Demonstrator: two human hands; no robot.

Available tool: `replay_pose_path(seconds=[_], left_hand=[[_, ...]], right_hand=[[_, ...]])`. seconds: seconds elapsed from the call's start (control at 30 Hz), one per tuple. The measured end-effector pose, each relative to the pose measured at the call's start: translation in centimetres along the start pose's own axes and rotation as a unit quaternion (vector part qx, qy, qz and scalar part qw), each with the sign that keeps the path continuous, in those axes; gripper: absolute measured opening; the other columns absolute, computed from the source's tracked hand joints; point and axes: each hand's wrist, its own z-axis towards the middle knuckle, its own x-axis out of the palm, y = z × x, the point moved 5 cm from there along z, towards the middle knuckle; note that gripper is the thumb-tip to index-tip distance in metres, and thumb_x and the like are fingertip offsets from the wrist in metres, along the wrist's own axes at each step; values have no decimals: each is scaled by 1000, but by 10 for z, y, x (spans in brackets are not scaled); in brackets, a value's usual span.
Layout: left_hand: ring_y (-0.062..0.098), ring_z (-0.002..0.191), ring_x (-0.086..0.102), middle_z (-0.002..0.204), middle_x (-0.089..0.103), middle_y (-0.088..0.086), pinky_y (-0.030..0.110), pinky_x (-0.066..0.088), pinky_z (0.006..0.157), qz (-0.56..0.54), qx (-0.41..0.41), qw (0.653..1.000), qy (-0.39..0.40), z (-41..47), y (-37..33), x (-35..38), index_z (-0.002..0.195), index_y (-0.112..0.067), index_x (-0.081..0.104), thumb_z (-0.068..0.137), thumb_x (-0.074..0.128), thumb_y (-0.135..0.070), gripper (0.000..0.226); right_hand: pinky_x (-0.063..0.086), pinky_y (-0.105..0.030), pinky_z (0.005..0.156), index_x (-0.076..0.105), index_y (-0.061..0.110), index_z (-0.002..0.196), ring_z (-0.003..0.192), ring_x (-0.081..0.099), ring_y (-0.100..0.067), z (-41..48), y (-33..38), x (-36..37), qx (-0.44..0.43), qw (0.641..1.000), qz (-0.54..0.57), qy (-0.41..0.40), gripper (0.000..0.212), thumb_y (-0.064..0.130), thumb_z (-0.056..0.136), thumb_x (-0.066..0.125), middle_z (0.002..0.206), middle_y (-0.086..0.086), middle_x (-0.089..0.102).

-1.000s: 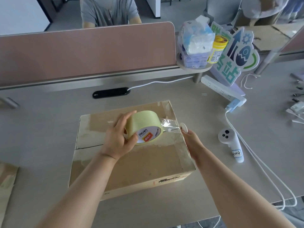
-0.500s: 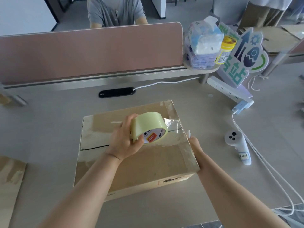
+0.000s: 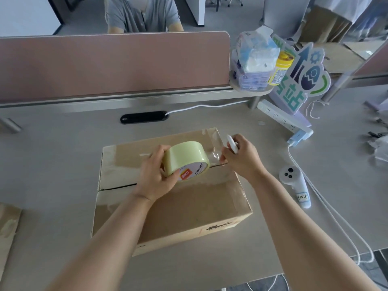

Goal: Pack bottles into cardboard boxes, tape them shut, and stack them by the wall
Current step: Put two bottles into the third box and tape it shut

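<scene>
While the left hand [image 3: 155,175] grips the tape roll [image 3: 185,162] over the box [image 3: 172,208], right hand [image 3: 241,159] pinching a small white object [image 3: 232,143]

One cardboard box [image 3: 189,208], one tape roll [image 3: 184,158], one white disc [image 3: 232,143], one power strip [image 3: 281,118]; two hands: left hand [image 3: 155,175], right hand [image 3: 243,158].

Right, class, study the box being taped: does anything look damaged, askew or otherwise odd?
The cardboard box looks reused: old tape scraps and scuffed patches mark its top edges. Its flap seam gapes dark left of the tape roll, untaped there. Nothing spilled.
</scene>
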Motion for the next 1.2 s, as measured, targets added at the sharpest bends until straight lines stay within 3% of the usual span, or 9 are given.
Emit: replay_pose_path(seconds=[0.13,0.23,0.33,0.47,0.57,0.7,0.87,1.03,1.2], left_hand=[[-18,83,49,90,50,-23,0,36,67,-13,-15,1000,5,0,6,3,109,-6,57,70,57,-40,52],[-15,85,50,96,52,-26,2,38,67,-29,-22,999,36,1,6,7,115,-20,53,71,59,-42,50],[-1,82,57,93,58,-19,20,49,68,-19,-73,994,76,-1,11,13,116,-32,46,65,58,-51,56],[24,90,59,95,58,-5,40,51,73,14,-108,988,112,-2,15,19,120,-22,39,60,51,-49,67],[23,86,56,87,54,-7,34,45,70,11,-109,988,113,0,9,12,113,-13,44,57,45,-49,67],[20,80,51,90,54,-5,27,38,68,48,-84,991,94,3,8,-10,118,-15,43,61,48,-36,61],[18,73,51,89,55,-15,31,46,66,51,-31,994,90,-1,23,-39,114,-33,42,58,44,-35,55],[0,110,53,118,52,-33,22,44,89,-24,-18,994,105,-3,21,-42,123,-40,45,65,48,-29,59],[-8,117,48,123,49,-40,7,38,91,-84,-39,991,97,0,15,-43,127,-44,47,71,54,-32,58]], right_hand=[[53,-31,54,51,12,96,61,65,-22,2,15,16,-19,988,-106,106,7,12,89,52,74,-5,66],[55,-38,60,50,9,94,64,67,-26,3,22,28,-32,969,-185,160,8,6,87,49,67,-4,63],[52,-32,60,45,12,85,54,62,-22,5,26,31,-3,958,-193,213,13,-1,85,43,58,-3,62],[44,-20,49,43,9,85,47,57,-14,6,31,31,20,947,-194,257,13,-3,84,38,55,-4,62],[38,-13,39,43,11,79,37,53,-5,8,31,37,17,942,-212,258,16,-1,84,33,38,6,56],[45,-22,46,46,10,82,42,60,-10,11,26,44,24,956,-187,224,16,1,89,36,57,0,64],[45,-24,48,45,11,82,53,68,-17,10,22,41,25,966,-167,193,14,2,89,37,66,-7,69],[51,-29,50,46,9,89,50,66,-19,11,30,48,16,963,-164,214,9,3,89,39,64,-9,69],[45,-25,43,43,12,81,39,55,-14,13,43,58,-11,970,-142,198,12,6,91,39,60,-8,64]])
